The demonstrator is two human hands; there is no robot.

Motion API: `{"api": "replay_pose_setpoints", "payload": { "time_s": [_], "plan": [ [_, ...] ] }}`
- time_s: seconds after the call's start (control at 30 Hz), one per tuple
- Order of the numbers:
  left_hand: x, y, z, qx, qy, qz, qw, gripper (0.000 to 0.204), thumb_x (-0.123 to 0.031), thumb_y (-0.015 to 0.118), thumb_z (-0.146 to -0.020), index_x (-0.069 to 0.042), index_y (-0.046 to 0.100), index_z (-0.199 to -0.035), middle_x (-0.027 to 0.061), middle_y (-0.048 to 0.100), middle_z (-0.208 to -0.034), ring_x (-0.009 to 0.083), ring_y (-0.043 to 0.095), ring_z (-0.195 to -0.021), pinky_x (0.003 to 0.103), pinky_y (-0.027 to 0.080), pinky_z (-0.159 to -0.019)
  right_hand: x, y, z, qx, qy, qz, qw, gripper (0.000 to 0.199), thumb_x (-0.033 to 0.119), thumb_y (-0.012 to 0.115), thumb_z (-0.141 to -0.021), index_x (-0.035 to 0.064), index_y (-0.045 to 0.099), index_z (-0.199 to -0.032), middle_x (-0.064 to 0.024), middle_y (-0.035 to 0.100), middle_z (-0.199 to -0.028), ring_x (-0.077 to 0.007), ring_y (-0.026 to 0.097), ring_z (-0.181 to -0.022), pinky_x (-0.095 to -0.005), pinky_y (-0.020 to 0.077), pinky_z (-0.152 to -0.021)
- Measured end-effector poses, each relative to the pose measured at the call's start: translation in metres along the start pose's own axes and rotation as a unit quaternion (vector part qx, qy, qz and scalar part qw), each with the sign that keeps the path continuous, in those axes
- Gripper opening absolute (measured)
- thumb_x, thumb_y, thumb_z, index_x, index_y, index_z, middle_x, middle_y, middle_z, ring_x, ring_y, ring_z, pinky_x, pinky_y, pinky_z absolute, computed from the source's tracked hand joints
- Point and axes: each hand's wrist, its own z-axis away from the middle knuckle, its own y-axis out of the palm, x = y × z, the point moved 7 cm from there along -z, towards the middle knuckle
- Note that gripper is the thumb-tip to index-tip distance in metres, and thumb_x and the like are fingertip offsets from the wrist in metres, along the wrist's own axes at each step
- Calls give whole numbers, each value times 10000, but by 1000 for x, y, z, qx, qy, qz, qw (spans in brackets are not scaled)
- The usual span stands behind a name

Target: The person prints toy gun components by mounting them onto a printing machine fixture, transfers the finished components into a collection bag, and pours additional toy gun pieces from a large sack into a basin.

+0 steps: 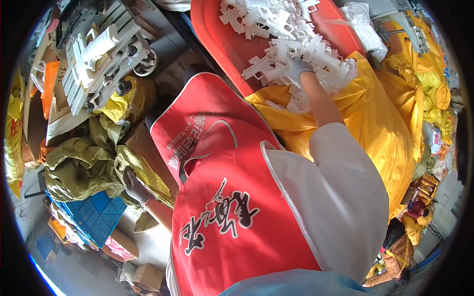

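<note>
My right hand (298,68), in a pale grey glove, reaches into a pile of white plastic toy-gun-shaped pieces (328,64). Its fingers blend in among the pieces, so their grip does not show. The pile lies partly in a red tub (217,29) and partly on the mouth of a yellow woven sack (365,113). Low on the left, my left hand (136,187), in a darker grey glove, is closed at the edge of an olive woven sack (143,165).
A stack of white and grey frame-like parts (106,59) stands at the upper left. Below the olive sack is a blue plastic crate (96,217). A clear plastic bag (368,29) lies right of the tub. More yellow sacks (434,89) crowd the far right.
</note>
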Motion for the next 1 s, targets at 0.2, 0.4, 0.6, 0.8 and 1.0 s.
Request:
{"api": "replay_pose_setpoints", "payload": {
  "time_s": [0.2, 0.4, 0.6, 0.8, 1.0],
  "plan": [
    [-15, 31, 2, 37, 5, -20, 999, 273, -154, 533, -955, 13, 608, -1156, 60, 646, -1083, 131, 590, -965, 263, 455, -879, 24, 26, 29, 15, -70, 26, 997, 601, 310, 561, -833, 259, 354, -1396, -146, 377, -1393, -332, 440, -1247, -513, 423, -948],
    [-31, 42, -15, 61, 64, -138, 987, 309, -172, 553, -939, 44, 600, -1155, 79, 648, -1103, 150, 600, -990, 270, 457, -888, 80, 37, 3, -17, -173, 182, 968, 406, 255, 552, -821, 181, 553, -1220, -115, 553, -1230, -316, 535, -1148, -462, 444, -920],
    [-94, 59, -11, 44, 141, -166, 975, 222, -145, 576, -908, -25, 652, -1078, 75, 691, -970, 123, 619, -886, 264, 470, -818, 88, -6, -30, 29, -249, 105, 962, 436, 295, 557, -787, 137, 568, -1194, -168, 519, -1292, -316, 509, -1182, -425, 436, -954],
    [-130, 59, -26, 26, 175, -98, 979, 207, -123, 588, -895, -23, 656, -1062, 79, 688, -944, 116, 630, -812, 259, 488, -754, 65, -38, -40, 15, -350, 73, 934, 520, 347, 603, -759, 108, 544, -1217, -155, 582, -1199, -344, 541, -1118, -412, 441, -935],
    [-241, 81, -36, 30, 363, -77, 928, 194, -71, 615, -850, -14, 658, -1030, 112, 686, -949, 180, 672, -852, 271, 503, -767, 27, -86, -49, -14, -242, -163, 956, 356, 219, 619, -809, 54, 563, -1119, -132, 643, -996, -267, 632, -830, -339, 514, -821]
  ]
}}
